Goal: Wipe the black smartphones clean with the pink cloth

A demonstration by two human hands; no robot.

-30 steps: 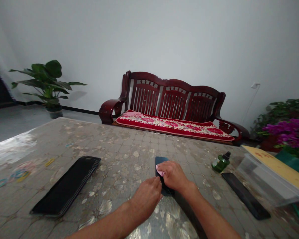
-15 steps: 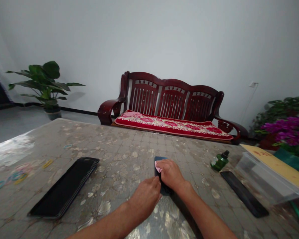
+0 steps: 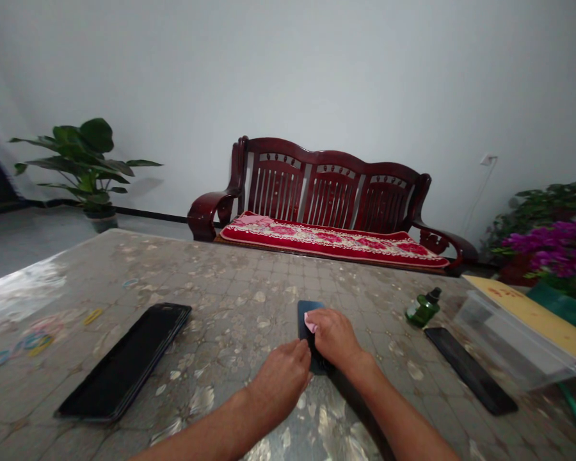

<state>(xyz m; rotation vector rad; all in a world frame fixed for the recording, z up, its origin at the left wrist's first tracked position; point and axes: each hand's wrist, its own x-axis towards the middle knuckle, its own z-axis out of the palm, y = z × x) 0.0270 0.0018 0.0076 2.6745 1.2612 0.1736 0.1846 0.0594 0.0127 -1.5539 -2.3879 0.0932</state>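
A dark blue phone (image 3: 308, 314) lies flat on the patterned table (image 3: 230, 282) in front of me. My right hand (image 3: 333, 336) rests on it with fingers curled, pressing a small pink cloth (image 3: 310, 325) against its surface. My left hand (image 3: 281, 379) sits at the phone's near left edge, fingers closed against it and steadying it. Most of the phone is hidden under my hands.
A large black tablet (image 3: 125, 362) lies to the left. A black phone (image 3: 470, 369) and a small green bottle (image 3: 423, 308) are to the right, beside a clear plastic box (image 3: 509, 346) with a yellow lid. Coloured rubber bands (image 3: 33, 339) lie at the far left.
My right hand with the pink cloth has shifted slightly over the phone. My left hand has stayed at the phone's edge.
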